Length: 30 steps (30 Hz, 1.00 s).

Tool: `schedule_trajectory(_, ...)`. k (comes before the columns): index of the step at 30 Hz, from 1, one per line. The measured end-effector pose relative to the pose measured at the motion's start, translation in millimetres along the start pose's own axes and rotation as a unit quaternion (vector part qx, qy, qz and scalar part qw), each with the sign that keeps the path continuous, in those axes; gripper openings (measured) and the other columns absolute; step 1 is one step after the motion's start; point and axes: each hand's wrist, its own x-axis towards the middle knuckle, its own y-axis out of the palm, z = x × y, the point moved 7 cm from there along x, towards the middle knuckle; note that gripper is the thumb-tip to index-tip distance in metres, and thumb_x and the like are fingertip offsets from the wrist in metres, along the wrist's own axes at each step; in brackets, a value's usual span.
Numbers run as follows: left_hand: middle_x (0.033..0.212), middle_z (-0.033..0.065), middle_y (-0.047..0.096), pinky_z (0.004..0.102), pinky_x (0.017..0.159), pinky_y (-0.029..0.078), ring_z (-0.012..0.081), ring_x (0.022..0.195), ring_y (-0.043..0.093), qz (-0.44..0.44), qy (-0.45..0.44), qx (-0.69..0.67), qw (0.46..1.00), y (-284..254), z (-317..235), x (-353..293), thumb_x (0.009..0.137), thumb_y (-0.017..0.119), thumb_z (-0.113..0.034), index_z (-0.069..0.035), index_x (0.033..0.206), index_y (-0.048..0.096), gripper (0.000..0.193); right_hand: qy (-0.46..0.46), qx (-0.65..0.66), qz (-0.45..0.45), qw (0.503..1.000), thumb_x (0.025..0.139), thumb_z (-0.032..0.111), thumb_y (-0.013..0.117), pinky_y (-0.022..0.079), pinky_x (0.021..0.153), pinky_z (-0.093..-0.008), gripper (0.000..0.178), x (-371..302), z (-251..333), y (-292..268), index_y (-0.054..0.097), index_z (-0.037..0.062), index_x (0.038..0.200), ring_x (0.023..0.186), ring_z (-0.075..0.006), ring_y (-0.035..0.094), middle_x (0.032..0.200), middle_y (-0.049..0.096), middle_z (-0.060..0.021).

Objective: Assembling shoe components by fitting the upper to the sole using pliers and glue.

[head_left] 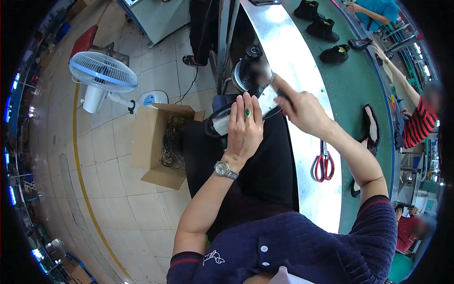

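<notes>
A black shoe with a whitish underside [220, 124] lies across my lap, bottom facing up. My left hand [245, 120], wearing a green-stoned ring and a wristwatch, rests on it with fingers stretched out flat; the thumb is hidden. In my right hand [302, 109] is the handle of a hammer, held over the far end of the shoe. The hammer's head [260, 74] is smeared by motion, so whether it touches the shoe I cannot tell. Red-handled scissors [323, 163] lie on the metal table to the right of my lap.
Beside the shiny metal table [293, 42] runs a green conveyor belt [347, 78] carrying black shoes [334, 54]. An open cardboard box [147, 137] holding dark stringy material stands left of my legs. Behind it is a white fan [104, 71]. Other people work across the belt.
</notes>
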Motion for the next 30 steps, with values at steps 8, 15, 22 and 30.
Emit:
schedule_trajectory(8,0.132,0.0282,0.053,0.0467,0.105,0.04,0.0421,0.123,0.052,0.009,-0.001,0.019,1.0,-2,4,1,0.077,0.075,-0.021,0.009,0.131,0.051,0.066,-0.023,-0.051,-0.051,0.997,0.096,0.021,0.056,0.05,0.055,-0.0435,0.058,4,22,-10,0.031,0.0163,0.149,0.053,-0.033,0.063,0.06,0.061,-0.0176)
schedule_trajectory(15,0.105,0.0238,0.067,0.038,0.082,0.053,0.0322,0.093,0.067,0.214,-0.112,-0.266,0.933,-26,68,39,0.08,0.073,-0.021,0.004,0.109,0.066,0.038,0.079,0.199,0.195,0.957,0.1,0.013,0.051,0.053,0.074,-0.0376,0.053,-6,1,7,0.031,0.0085,0.148,0.081,-0.0241,0.069,0.091,0.068,-0.0155)
schedule_trajectory(22,0.101,0.0252,0.068,0.0371,0.079,0.054,0.0339,0.089,0.068,0.215,-0.147,-0.268,0.928,-27,77,41,0.083,0.071,-0.017,0.007,0.125,0.054,0.051,0.195,0.411,0.336,0.825,0.102,0.013,0.046,0.055,0.079,-0.03,0.047,-14,23,31,0.03,0.0085,0.146,0.084,-0.0152,0.063,0.095,0.06,-0.0073)
schedule_trajectory(30,0.12,0.0198,0.054,0.0422,0.103,0.038,0.0342,0.114,0.049,0.102,-0.078,-0.108,0.986,-31,30,3,0.063,0.081,-0.007,0.01,0.126,0.048,0.073,0.045,0.156,0.192,0.968,0.1,0.015,0.05,0.053,0.057,-0.033,0.049,-31,21,39,0.032,0.0026,0.143,0.056,-0.0181,0.064,0.065,0.062,-0.0076)
